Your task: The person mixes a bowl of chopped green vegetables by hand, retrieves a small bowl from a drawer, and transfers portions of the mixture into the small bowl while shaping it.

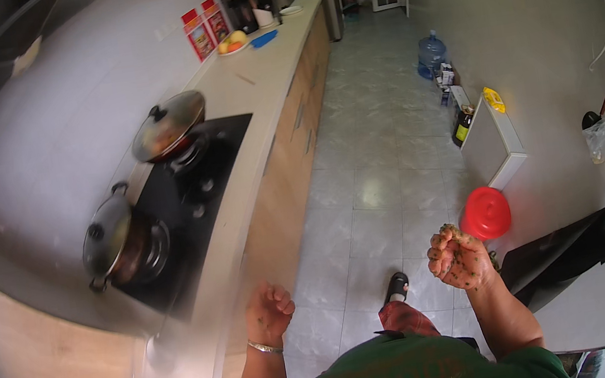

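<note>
My left hand (269, 311), slightly blurred, hangs beside the counter's front with its fingers curled in and a bracelet (264, 346) on the wrist. Nothing shows in it. My right hand (459, 262) is raised over the floor with the palm turned up and the fingers loosely bent. Green chopped bits and a moist paste stick to its palm and fingers; no object shows in it. On the black gas stove (177, 290), left of my left hand, stand a lidded pot (117, 246) and a lidded wok (170, 126) with food behind its glass lid.
Beyond the stove, the counter (223, 92) bears a plate of fruit (234, 42) and a blue item (264, 39). By the right wall are a red lidded bin (485, 213), a white panel or box (492, 143), a dark bottle (463, 127), a water jug (431, 57) and a black apron (564, 249).
</note>
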A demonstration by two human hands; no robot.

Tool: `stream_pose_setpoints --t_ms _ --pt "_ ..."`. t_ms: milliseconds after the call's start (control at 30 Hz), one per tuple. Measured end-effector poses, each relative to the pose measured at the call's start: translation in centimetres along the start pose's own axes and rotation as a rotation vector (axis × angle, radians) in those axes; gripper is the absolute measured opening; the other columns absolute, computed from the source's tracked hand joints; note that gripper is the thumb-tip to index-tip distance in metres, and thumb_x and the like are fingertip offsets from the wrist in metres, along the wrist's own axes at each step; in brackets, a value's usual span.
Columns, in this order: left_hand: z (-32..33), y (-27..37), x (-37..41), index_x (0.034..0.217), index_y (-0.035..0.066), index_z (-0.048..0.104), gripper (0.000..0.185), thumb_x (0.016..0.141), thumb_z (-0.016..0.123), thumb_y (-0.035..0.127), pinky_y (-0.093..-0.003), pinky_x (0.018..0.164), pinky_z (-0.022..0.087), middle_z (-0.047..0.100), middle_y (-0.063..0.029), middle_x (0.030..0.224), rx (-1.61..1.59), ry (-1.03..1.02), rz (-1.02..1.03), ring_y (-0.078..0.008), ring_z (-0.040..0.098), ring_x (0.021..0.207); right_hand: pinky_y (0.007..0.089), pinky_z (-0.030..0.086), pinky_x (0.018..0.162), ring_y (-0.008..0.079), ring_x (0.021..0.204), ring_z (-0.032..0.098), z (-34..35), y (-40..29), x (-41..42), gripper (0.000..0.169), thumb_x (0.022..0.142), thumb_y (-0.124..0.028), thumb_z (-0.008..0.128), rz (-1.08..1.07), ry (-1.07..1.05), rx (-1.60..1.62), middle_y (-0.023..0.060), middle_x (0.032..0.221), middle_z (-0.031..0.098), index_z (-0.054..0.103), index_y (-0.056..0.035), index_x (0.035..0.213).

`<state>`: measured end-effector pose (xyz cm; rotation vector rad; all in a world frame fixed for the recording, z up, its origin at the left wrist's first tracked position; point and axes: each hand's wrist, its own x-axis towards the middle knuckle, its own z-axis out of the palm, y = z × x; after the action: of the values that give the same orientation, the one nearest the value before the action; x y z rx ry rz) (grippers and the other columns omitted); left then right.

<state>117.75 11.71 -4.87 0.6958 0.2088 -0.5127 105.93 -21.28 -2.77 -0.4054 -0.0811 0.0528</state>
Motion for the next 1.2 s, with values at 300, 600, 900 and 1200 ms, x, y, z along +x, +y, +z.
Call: stream_pose_setpoints --t_ms 300,600,900,1200 --pt "4.8 -1.5 15.2 0.057 0.015 0.039 0.025 0.078 0.053 0.015 -0.0231 0.039 0.026 0.037 0.0015 0.056 0.09 0.225 0.035 -0.0103 0.031 0.044 0.0314 0.04 0.065 0.0171 0.072 0.049 -5.7 -13.4 10.3 0.015 0.082 -0.024 0.053 -0.018 -0.037 0.016 0.0041 0.082 0.056 0.054 -0.0093 0.085" --pt "7.6 1.1 31.7 0.065 0.012 0.045 0.013 0.073 0.054 0.007 -0.0213 0.042 0.028 0.038 0.0005 0.055 0.073 0.154 0.101 -0.0105 0.034 0.047 0.0278 0.031 0.055 0.0149 0.065 0.042 -9.0 -21.7 25.9 0.012 0.083 -0.022 0.051 -0.036 -0.062 -0.066 0.0033 0.079 0.053 0.054 -0.0105 0.083" --pt "18.2 2.8 55.8 0.075 0.009 0.054 0.008 0.079 0.056 0.015 -0.027 0.049 0.039 0.052 -0.0039 0.067 0.165 -0.008 -0.155 -0.0157 0.047 0.056 0.0253 0.031 0.053 0.0127 0.06 0.038 -13.4 -30.9 36.9 0.011 0.081 -0.023 0.054 -0.296 0.116 -0.081 0.0012 0.075 0.047 0.052 -0.012 0.082" --pt "29.1 -1.2 78.7 0.064 0.009 0.05 0.017 0.079 0.055 0.018 -0.0279 0.048 0.036 0.048 -0.0034 0.063 -0.061 -0.024 -0.206 -0.0155 0.044 0.054 0.0234 0.032 0.054 0.01 0.061 0.037 -21.5 -42.1 45.9 0.015 0.076 -0.018 0.058 -0.413 0.136 -0.051 -0.0009 0.074 0.04 0.05 -0.0105 0.086"
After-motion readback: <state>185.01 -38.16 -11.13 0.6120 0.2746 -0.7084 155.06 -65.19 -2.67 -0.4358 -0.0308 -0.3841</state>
